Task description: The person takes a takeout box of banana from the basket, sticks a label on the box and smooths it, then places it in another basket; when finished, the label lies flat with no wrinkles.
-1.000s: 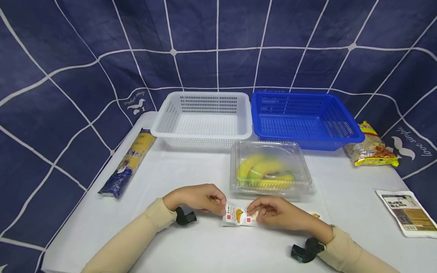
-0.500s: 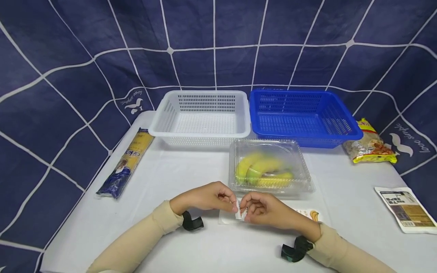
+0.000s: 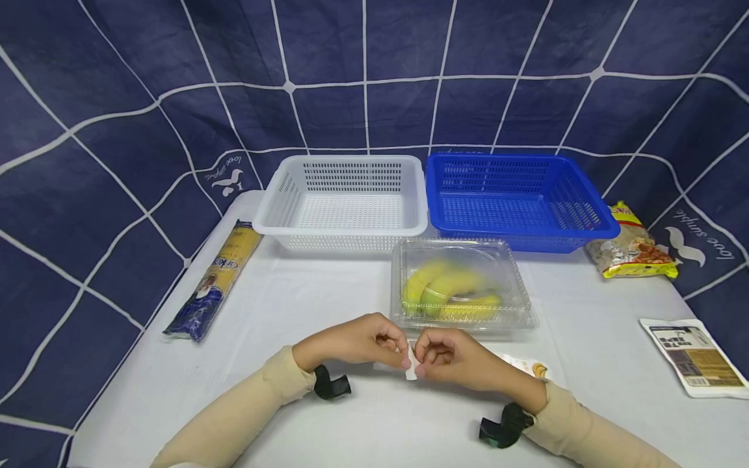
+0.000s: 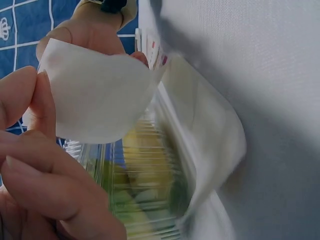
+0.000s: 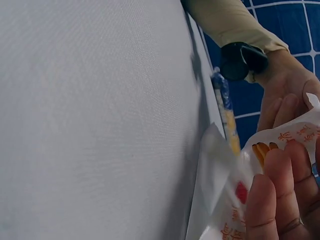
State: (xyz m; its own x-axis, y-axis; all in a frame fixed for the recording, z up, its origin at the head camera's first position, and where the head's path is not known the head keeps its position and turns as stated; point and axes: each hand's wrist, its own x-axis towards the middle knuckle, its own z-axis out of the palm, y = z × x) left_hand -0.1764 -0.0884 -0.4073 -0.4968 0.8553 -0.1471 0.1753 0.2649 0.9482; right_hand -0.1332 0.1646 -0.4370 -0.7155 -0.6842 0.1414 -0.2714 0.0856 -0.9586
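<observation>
Both hands work on a white strip (image 3: 523, 365) printed with bananas and red characters, its near part lifted and folded upright between the fingertips. My left hand (image 3: 364, 339) pinches the folded part (image 3: 412, 366) between thumb and finger. From the other side my right hand (image 3: 455, 359) pinches it too, fingertips close to the left ones. In the left wrist view a blank white flap (image 4: 97, 95) stands up from the strip, held at its edge. The right wrist view shows the printed face (image 5: 280, 137) behind the right fingers. Just beyond lies a clear plastic box (image 3: 515, 302) with bananas (image 3: 447, 289) inside.
A white basket (image 3: 342, 232) and a blue basket (image 3: 521, 232) stand at the back. A pasta packet (image 3: 216, 279) lies at the left, a yellow-edged food bag (image 3: 634, 250) at the back right, and a flat white-and-brown packet (image 3: 696, 357) at the right.
Both hands have come together; the strip's left part, flat with its print showing a second ago, is now folded up between the fingertips. The head view has shifted slightly.
</observation>
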